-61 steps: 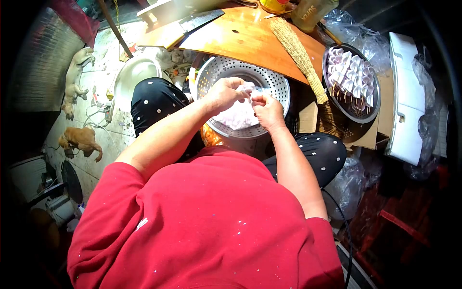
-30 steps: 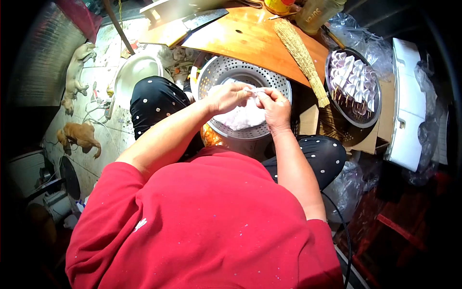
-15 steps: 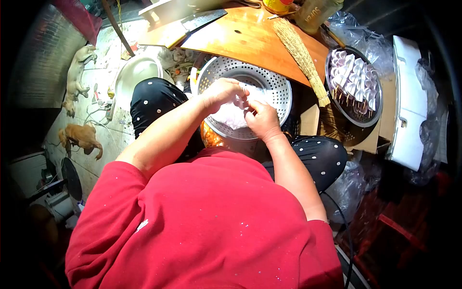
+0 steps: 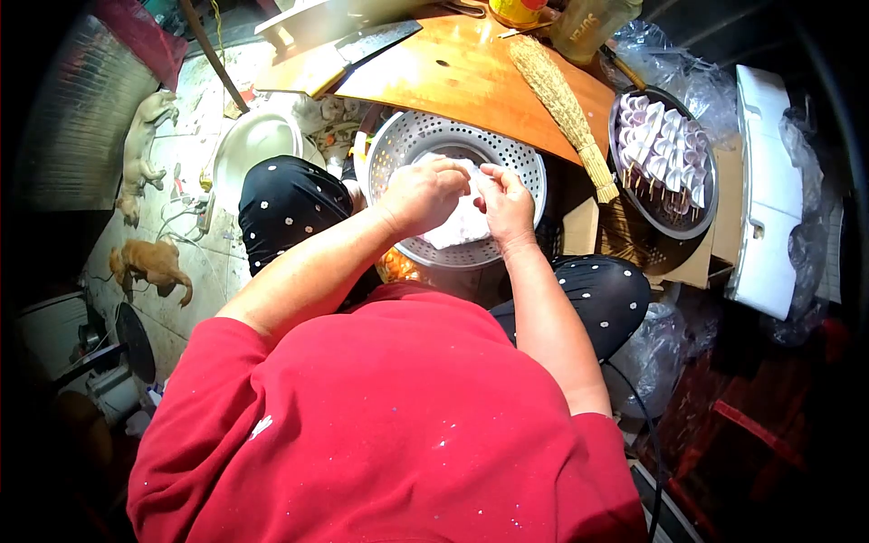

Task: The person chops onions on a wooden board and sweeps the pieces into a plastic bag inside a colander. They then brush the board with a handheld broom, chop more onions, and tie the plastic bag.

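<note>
Over the perforated steel colander (image 4: 518,156) in front of our knees, our left hand (image 4: 424,195) and right hand (image 4: 507,210) meet. The fingers of both are bunched together, pinching one pale piece (image 4: 471,175) between them just above the heap. Whether a stick is in the grip too, we cannot tell. We judge the work partly done: the round metal tray (image 4: 644,210) to our right carries rows of skewered pieces (image 4: 665,145) across its far part, their stick ends pointing toward us. What is left lies under our hands, a mound of loose pale pieces (image 4: 453,231) in the bottom of the colander, and it looks like a fair amount. On the wooden tabletop (image 4: 462,77) beyond lie a straw whisk broom (image 4: 561,95) and a cleaver (image 4: 367,43). A white basin (image 4: 249,149) sits on the floor to our left.
</note>
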Action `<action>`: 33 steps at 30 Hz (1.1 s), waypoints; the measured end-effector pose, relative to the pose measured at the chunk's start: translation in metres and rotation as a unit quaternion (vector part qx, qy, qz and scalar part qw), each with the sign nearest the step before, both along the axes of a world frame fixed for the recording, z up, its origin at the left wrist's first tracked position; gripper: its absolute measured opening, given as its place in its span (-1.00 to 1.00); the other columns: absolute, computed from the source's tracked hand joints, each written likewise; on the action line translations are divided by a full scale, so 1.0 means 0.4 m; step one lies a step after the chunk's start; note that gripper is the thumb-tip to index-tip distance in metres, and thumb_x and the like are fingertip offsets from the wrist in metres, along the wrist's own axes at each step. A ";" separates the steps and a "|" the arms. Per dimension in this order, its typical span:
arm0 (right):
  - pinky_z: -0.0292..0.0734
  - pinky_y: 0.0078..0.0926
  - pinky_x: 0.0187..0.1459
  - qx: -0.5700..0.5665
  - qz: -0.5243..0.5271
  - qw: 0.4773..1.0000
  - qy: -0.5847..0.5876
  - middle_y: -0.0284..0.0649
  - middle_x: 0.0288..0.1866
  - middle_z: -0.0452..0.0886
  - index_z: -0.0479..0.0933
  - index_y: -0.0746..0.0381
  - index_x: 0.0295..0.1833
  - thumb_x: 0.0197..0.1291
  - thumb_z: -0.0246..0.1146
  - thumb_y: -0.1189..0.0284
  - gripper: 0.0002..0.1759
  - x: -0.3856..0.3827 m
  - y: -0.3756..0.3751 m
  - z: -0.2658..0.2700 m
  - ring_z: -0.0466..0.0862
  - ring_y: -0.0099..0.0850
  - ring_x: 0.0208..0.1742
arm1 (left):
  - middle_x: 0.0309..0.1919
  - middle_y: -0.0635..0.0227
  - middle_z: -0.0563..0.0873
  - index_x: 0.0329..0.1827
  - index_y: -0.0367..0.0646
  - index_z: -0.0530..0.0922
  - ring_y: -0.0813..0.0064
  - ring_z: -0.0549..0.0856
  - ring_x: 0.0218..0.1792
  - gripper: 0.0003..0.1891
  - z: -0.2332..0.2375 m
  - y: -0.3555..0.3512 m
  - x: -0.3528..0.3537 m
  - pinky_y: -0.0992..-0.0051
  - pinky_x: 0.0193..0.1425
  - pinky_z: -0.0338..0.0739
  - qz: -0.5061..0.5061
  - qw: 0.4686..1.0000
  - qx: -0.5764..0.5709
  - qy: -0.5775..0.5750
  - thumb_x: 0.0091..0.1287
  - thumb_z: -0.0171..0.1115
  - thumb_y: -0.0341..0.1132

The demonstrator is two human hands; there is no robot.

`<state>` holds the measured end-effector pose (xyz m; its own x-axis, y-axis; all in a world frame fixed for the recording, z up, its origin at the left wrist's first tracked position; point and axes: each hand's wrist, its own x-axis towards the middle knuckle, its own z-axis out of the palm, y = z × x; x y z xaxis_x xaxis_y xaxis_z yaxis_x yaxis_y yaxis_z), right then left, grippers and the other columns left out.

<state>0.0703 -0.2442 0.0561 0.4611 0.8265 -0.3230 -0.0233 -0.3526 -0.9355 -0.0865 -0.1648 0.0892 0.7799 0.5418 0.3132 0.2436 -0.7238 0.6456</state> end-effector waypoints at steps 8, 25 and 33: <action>0.51 -0.63 -0.41 -0.035 0.033 0.972 0.231 -0.36 -0.37 0.65 0.61 0.21 -0.03 0.27 0.31 0.36 -0.78 0.018 0.005 0.042 0.63 -0.59 -0.41 | -0.27 0.30 0.73 -0.35 -0.12 0.60 0.20 0.73 -0.18 -0.82 -0.034 -0.001 -0.005 0.34 -0.08 0.63 -0.026 0.992 -0.106 -0.064 0.03 0.20 -0.61; 0.63 -0.08 -0.11 -0.221 -0.008 0.890 -0.400 0.01 -0.21 0.73 0.66 0.13 -0.22 0.19 0.17 0.27 -0.78 0.179 0.043 -0.175 0.73 0.02 -0.14 | -0.25 0.01 0.78 -0.30 -0.22 0.75 0.02 0.78 -0.16 -0.73 -0.109 0.040 -0.114 0.14 -0.01 0.66 0.161 0.847 -0.144 0.486 0.15 0.11 -0.29; 0.56 -0.54 -0.32 0.052 -0.089 0.979 0.177 -0.23 -0.40 0.65 0.50 0.29 -0.08 0.34 0.17 0.46 -0.87 0.100 0.125 -0.048 0.64 -0.44 -0.43 | -0.18 0.32 0.72 -0.19 -0.22 0.68 0.41 0.70 -0.12 -0.86 -0.065 0.074 -0.030 0.38 0.13 0.56 0.068 0.842 -0.525 -0.103 0.42 0.17 -0.39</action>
<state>0.1102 -0.1941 0.0368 0.4742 0.7810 -0.4063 -0.4053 -0.2160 -0.8883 -0.0986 -0.1352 0.0632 0.6758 0.6841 -0.2744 0.0834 0.2989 0.9506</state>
